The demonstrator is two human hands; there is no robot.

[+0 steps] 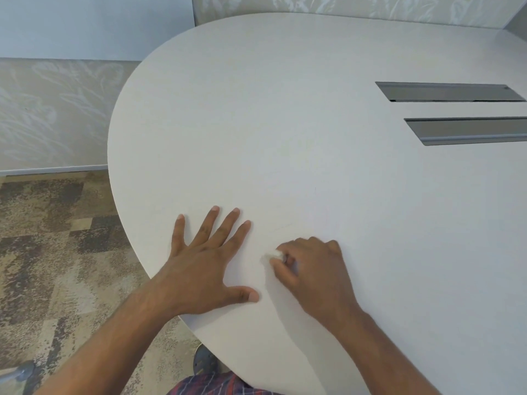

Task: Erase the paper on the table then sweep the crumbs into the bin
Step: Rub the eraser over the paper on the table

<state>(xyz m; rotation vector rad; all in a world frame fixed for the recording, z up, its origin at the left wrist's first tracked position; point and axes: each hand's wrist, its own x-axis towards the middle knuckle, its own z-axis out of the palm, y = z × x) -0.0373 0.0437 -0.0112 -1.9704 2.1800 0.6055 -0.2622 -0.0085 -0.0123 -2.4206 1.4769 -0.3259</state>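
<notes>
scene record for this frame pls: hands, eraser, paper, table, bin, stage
left hand: flat, fingers spread, pressing down near the table's edge
right hand: pinching a small white eraser against the surface
paper: white on white, edges too faint to make out
table: white, rounded end, two grey slots at far right
bin: not in view
crumbs: none discernible
stage: erasing; sweeping not yet begun

Small white eraser (274, 254) pressed on barely visible white paper (285, 280).

- No text, label, brand, number or sign can be read anywhere in this view.
- The pale bench (285, 124) bears no legible writing.
</notes>
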